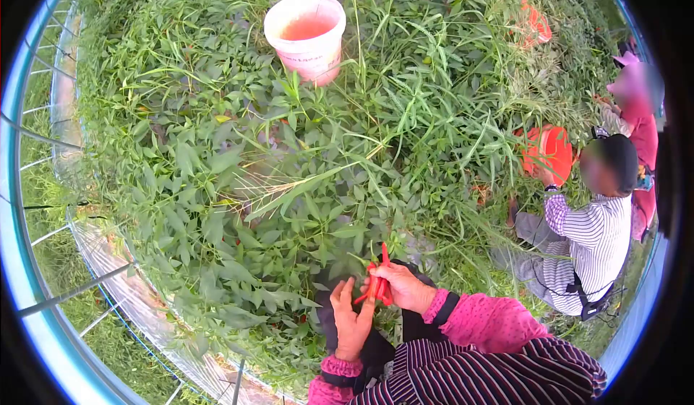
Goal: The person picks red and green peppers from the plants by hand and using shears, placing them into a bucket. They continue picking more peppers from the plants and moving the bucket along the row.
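Observation:
Several long red chili peppers (pixel 377 286) with green stems are bunched in my right hand (pixel 409 289), whose fingers are closed around them. My left hand (pixel 352 323) is right beside the bunch, palm turned up and fingers stretched out. Its fingers reach the lower ends of the peppers; whether they grip any pepper is hard to make out. Both hands are low in the view, over my lap and just above leafy green pepper plants (pixel 238 260).
A whitish-pink bucket (pixel 309 56) stands among the plants ahead. At right, a person in a striped shirt (pixel 596 235) crouches by a red bucket (pixel 551 155), with another person in pink (pixel 643 137) behind. Another red object (pixel 535 25) lies farther off. Metal hoops (pixel 76 289) line the left edge.

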The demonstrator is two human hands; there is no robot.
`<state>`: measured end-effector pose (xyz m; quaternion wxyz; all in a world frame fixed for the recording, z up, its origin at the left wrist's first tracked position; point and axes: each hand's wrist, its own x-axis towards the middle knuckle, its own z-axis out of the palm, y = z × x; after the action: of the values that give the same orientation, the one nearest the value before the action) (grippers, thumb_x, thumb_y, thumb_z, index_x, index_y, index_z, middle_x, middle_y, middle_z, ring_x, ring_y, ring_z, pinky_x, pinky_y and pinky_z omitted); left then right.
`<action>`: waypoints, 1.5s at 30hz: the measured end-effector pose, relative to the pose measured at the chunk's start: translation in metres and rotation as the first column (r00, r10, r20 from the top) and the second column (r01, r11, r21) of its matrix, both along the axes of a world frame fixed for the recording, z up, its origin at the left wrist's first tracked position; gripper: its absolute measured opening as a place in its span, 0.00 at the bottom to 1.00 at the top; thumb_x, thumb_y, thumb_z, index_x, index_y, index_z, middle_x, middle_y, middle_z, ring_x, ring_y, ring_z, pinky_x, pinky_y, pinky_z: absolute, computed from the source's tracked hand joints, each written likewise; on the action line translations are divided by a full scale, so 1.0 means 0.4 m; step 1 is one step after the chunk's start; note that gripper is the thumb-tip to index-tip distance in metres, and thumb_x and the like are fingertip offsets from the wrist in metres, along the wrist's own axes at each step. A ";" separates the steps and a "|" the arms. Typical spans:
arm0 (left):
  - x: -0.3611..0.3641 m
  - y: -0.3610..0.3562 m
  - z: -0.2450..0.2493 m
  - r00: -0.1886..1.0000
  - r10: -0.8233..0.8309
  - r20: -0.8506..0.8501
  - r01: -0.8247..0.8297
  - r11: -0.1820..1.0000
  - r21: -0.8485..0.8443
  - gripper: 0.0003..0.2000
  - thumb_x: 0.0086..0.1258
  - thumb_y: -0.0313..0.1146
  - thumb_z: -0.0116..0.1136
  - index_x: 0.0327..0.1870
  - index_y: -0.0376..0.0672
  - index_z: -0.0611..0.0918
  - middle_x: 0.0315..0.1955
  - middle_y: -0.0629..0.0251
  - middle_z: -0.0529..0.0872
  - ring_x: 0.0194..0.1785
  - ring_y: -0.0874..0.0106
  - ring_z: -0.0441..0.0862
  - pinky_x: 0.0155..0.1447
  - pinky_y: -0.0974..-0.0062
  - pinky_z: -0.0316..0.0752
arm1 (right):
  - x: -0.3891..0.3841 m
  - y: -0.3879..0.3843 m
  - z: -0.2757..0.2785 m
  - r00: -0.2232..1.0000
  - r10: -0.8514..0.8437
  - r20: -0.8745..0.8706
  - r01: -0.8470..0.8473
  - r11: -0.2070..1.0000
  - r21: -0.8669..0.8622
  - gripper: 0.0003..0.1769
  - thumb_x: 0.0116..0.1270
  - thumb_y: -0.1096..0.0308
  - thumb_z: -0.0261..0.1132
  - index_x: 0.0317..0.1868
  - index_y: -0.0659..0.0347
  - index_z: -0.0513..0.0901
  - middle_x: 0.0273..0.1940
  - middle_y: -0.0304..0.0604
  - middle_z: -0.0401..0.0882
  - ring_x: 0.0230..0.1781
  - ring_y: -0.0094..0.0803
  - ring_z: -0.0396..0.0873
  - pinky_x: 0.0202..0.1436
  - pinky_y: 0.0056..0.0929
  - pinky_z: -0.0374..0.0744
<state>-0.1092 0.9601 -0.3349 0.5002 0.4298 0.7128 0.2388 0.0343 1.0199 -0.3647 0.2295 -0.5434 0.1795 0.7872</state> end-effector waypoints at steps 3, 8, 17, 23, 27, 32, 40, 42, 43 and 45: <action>-0.052 0.018 0.036 0.929 0.345 0.132 -0.325 0.934 -0.150 0.23 0.61 0.28 0.62 0.59 0.41 0.74 0.56 0.61 0.71 0.53 0.66 0.75 0.52 0.70 0.71 | 0.041 0.153 0.007 0.994 -0.086 -0.068 0.092 0.992 0.090 0.11 0.63 0.69 0.65 0.44 0.63 0.76 0.37 0.48 0.80 0.43 0.44 0.81 0.56 0.47 0.78; -0.152 0.031 0.069 0.913 0.378 0.154 -0.362 0.924 -0.125 0.19 0.63 0.25 0.59 0.56 0.33 0.75 0.51 0.58 0.73 0.49 0.70 0.78 0.53 0.76 0.74 | -0.021 0.636 0.143 0.992 -0.087 -0.096 0.122 0.881 0.458 0.13 0.66 0.66 0.63 0.48 0.59 0.74 0.40 0.49 0.79 0.44 0.41 0.80 0.54 0.46 0.79; -0.292 0.056 0.074 0.949 0.278 0.148 -0.273 0.961 -0.054 0.15 0.62 0.23 0.59 0.50 0.34 0.79 0.47 0.57 0.77 0.45 0.69 0.82 0.48 0.75 0.76 | -0.187 0.903 0.073 0.894 0.114 0.432 -0.372 0.726 0.578 0.46 0.61 0.52 0.68 0.70 0.60 0.53 0.69 0.63 0.55 0.59 0.49 0.74 0.59 0.46 0.72; -0.582 0.156 0.202 0.942 0.259 -0.213 -0.154 0.898 0.412 0.10 0.60 0.23 0.59 0.43 0.37 0.81 0.37 0.57 0.83 0.40 0.67 0.83 0.43 0.73 0.77 | -0.264 0.430 -0.072 0.612 0.579 0.538 -0.763 0.612 0.209 0.10 0.67 0.65 0.59 0.42 0.63 0.78 0.34 0.41 0.82 0.33 0.29 0.83 0.34 0.23 0.75; -0.855 0.190 0.115 0.818 0.535 -0.212 -0.455 0.827 0.331 0.07 0.64 0.22 0.55 0.42 0.36 0.81 0.37 0.59 0.84 0.38 0.72 0.81 0.43 0.75 0.76 | -0.261 0.143 -0.143 0.451 0.757 0.472 -0.890 0.339 0.306 0.09 0.66 0.66 0.59 0.39 0.64 0.78 0.30 0.39 0.80 0.30 0.29 0.82 0.34 0.27 0.78; -1.057 0.199 -0.253 0.864 0.109 -0.492 0.028 0.964 0.264 0.20 0.61 0.33 0.62 0.54 0.37 0.76 0.43 0.55 0.82 0.51 0.61 0.77 0.53 0.64 0.73 | -0.471 0.115 0.032 -0.118 0.849 0.515 -0.705 -0.437 0.559 0.10 0.62 0.62 0.62 0.36 0.61 0.77 0.29 0.45 0.80 0.29 0.38 0.81 0.35 0.33 0.78; -0.949 -0.075 -0.368 0.691 -0.478 -0.543 0.303 0.873 -0.383 0.21 0.58 0.38 0.59 0.53 0.45 0.77 0.46 0.57 0.80 0.54 0.54 0.74 0.48 0.56 0.71 | -0.966 0.262 0.198 0.133 0.688 0.713 -0.277 -0.665 0.694 0.15 0.63 0.60 0.61 0.36 0.64 0.70 0.37 0.51 0.72 0.33 0.49 0.77 0.33 0.45 0.76; -0.893 -0.257 -0.506 0.704 -0.283 -0.652 0.191 0.959 -0.209 0.18 0.60 0.38 0.56 0.51 0.46 0.77 0.46 0.59 0.80 0.55 0.56 0.73 0.47 0.56 0.71 | -1.068 0.270 0.160 0.287 0.523 0.803 -0.330 -0.732 0.595 0.13 0.62 0.65 0.61 0.38 0.66 0.71 0.38 0.49 0.71 0.35 0.48 0.77 0.35 0.44 0.76; -0.899 -0.236 -0.430 0.765 -0.304 -0.568 0.179 0.947 -0.267 0.20 0.62 0.41 0.54 0.56 0.48 0.75 0.50 0.59 0.78 0.58 0.59 0.71 0.50 0.55 0.70 | -1.112 0.277 0.139 0.193 0.493 0.849 -0.376 -0.762 0.528 0.13 0.61 0.67 0.61 0.40 0.67 0.72 0.39 0.49 0.72 0.37 0.46 0.77 0.35 0.43 0.77; -0.906 -0.148 -0.251 0.766 -0.357 -0.535 0.171 0.915 -0.365 0.12 0.58 0.33 0.56 0.43 0.45 0.80 0.43 0.61 0.81 0.56 0.57 0.73 0.49 0.56 0.70 | -1.159 0.287 0.090 0.193 0.109 0.975 -0.338 -0.926 0.170 0.13 0.59 0.70 0.61 0.44 0.65 0.74 0.44 0.48 0.74 0.43 0.44 0.77 0.41 0.38 0.78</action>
<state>-0.4715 0.9010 -0.4352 0.3403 0.5000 0.7913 -0.0894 -0.4295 1.1348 -0.3287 -0.0337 -0.0969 -0.9202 0.3777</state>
